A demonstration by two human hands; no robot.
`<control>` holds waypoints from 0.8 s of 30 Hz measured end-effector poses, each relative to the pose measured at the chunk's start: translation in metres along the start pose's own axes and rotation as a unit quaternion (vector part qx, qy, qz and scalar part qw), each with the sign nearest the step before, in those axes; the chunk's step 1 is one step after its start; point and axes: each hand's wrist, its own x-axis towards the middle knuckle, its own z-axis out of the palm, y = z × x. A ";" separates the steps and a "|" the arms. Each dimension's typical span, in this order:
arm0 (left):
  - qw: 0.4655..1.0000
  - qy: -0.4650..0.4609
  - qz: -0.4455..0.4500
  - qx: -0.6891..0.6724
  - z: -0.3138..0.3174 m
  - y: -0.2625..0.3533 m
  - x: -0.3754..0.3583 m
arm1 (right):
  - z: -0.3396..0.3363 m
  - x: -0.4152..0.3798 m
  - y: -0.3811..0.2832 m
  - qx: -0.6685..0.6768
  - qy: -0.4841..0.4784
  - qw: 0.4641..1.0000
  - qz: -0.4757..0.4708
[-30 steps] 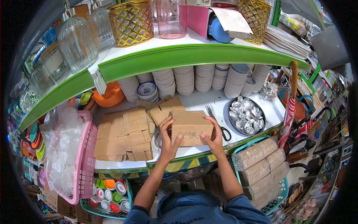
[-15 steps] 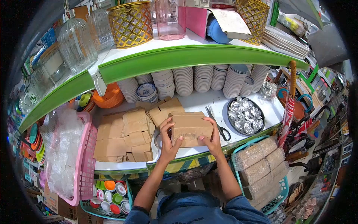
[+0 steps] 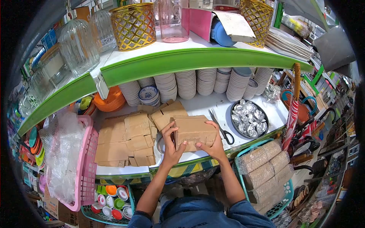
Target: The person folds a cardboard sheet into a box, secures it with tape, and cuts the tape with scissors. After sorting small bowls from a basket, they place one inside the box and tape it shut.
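A small brown cardboard box (image 3: 195, 131) is held between my two hands, just above the front of the white shelf. My left hand (image 3: 173, 141) grips its left side, with the thumb on the near face. On the right side, my right hand (image 3: 213, 142) wraps round the box, its thumb also pressed to the near face. Flattened cardboard pieces (image 3: 125, 138) lie to the left. Part of a roll of clear tape (image 3: 161, 144) shows beside my left hand. Black-handled scissors (image 3: 227, 136) rest right of the box.
Stacked bowls (image 3: 185, 85) line the back under a green-edged upper shelf (image 3: 197, 57). A dark round tray (image 3: 249, 118) of foil-like silver pieces sits at right. A pink basket (image 3: 85, 163) with bubble wrap and a teal basket (image 3: 287, 193) of wrapped packages flank the front.
My right thumb has slid left along the near face of the box. The box is slightly tilted and a little lower; both hands keep their hold.
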 end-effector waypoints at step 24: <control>0.995 -0.023 0.075 0.061 -0.001 0.006 -0.001 | -0.007 -0.003 0.003 0.081 0.039 0.996 0.006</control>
